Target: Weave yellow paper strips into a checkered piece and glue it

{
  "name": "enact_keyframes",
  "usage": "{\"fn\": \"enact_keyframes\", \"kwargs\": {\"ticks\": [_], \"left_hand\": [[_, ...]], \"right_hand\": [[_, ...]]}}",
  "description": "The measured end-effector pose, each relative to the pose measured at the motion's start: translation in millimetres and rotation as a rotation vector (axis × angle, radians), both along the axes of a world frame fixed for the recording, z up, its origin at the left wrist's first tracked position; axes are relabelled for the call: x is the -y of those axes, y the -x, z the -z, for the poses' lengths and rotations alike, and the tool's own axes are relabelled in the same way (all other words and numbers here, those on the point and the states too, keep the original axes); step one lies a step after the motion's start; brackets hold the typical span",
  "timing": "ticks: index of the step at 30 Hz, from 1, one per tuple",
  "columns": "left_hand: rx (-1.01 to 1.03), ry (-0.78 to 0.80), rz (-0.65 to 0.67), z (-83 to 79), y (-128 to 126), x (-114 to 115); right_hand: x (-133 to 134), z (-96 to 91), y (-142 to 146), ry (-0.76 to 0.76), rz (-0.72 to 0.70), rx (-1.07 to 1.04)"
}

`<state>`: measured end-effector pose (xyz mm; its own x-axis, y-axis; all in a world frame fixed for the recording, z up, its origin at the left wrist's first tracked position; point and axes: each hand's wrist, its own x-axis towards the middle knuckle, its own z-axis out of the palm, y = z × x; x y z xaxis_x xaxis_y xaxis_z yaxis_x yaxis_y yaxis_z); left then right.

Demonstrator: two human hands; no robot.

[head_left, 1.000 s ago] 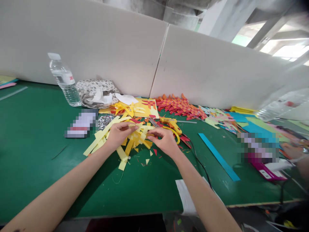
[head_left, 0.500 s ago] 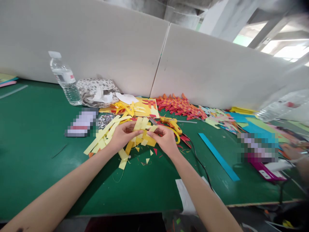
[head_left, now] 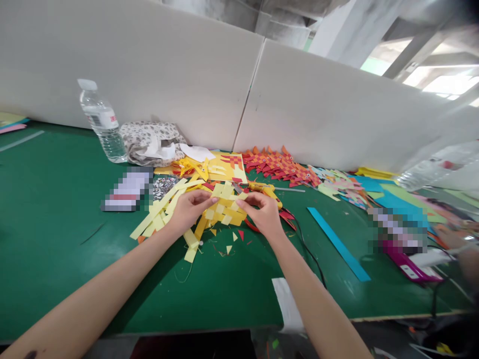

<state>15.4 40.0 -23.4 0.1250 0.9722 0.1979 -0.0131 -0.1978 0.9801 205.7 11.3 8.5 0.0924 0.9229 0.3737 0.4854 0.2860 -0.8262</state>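
Woven paper piece (head_left: 226, 209), positioned to the left of the glue gun (head_left: 266, 188) and nearer the viewer. Pale and deeper yellow bands interlace at an angle, forming a checkered patch. Pale ends project unevenly along the far edge; deeper yellow shows at the near right. The checkered face is visible; contact beneath cannot be determined.

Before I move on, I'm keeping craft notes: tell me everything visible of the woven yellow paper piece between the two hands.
The woven yellow paper piece looks made of flat paper strips, pale and deeper yellow, crossing in a checkered pattern. Its outline is uneven, with pale strip ends sticking out along the top. The bare left hand pinches its left side, the bare right hand its upper right. Whether it touches the green tabletop is unclear.
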Motion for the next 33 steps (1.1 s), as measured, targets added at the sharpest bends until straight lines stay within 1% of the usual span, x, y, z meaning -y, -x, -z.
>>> {"fn": "enact_keyframes", "kwargs": {"ticks": [4, 11, 15, 18, 20, 22, 25, 27, 30, 33], "left_hand": [[-0.007, 0.031, 0.037, -2.0, -0.4, 2.1], [0.045, 0.073, 0.116, -7.9, -4.0, 6.7], [0.098, 0.118, 0.168, -7.9, -6.0, 6.9], [0.13, 0.155, 0.178, -7.7, -6.6, 7.1], [0.126, 0.144, 0.175, -7.2, -6.6, 7.2], [0.103, 0.127, 0.196, -6.0, -6.8, 7.4], [0.058, 0.12, 0.231, -3.4, -7.8, 8.1], [0.051, 0.1, 0.224, -2.8, -8.5, 8.6], [0.065, 0.053, 0.175, -4.6, -8.4, 8.7], [0.056, 0.043, 0.155, -6.6, -7.4, 8.6]], "right_hand": [[-0.3, -0.3, 0.2, 0.021, 0.0, -0.037], [-0.6, 2.9, 3.4, -0.011, 0.001, -0.085], [0.8, 2.9, 4.6, -0.033, -0.007, -0.063], [1.5, 3.0, 4.4, -0.026, -0.042, -0.03], [1.0, 3.3, 3.7, 0.002, -0.081, 0.011], [0.3, 3.7, 3.5, 0.069, -0.144, 0.028], [0.1, 4.1, 4.5, 0.158, -0.222, -0.031], [0.6, 4.0, 5.2, 0.159, -0.202, -0.062], [2.0, 2.9, 5.5, 0.138, -0.141, -0.091], [4.0, 0.1, 5.9, 0.142, -0.181, -0.096]]}}
